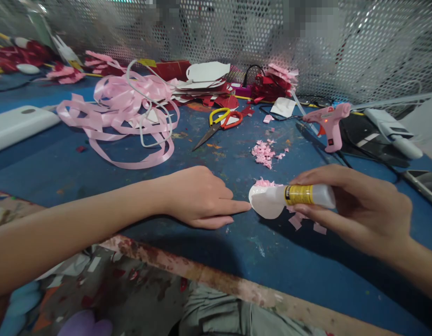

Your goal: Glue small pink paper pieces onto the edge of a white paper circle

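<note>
A white rounded paper piece (268,205) lies on the blue table, with pink bits (264,183) along its upper edge. My left hand (210,198) rests at its left, index finger stretched out and touching the paper's edge, the other fingers partly curled. Between the thumb and fingers of my right hand (359,210) is a glue bottle (300,195) with a yellow label. The bottle lies nearly level, its nozzle end pointing left over the paper. Small pink squares (295,220) are under and beside my right hand. A pile of pink scraps (264,153) sits just beyond the paper.
Scissors (219,125) with yellow and red handles lie beyond my left hand. Looped pink ribbon (131,112) spreads at the left. A pink glue gun (329,123) stands at the right, its cord trailing. Stacked cards (205,77) lie near the perforated metal screen (216,32).
</note>
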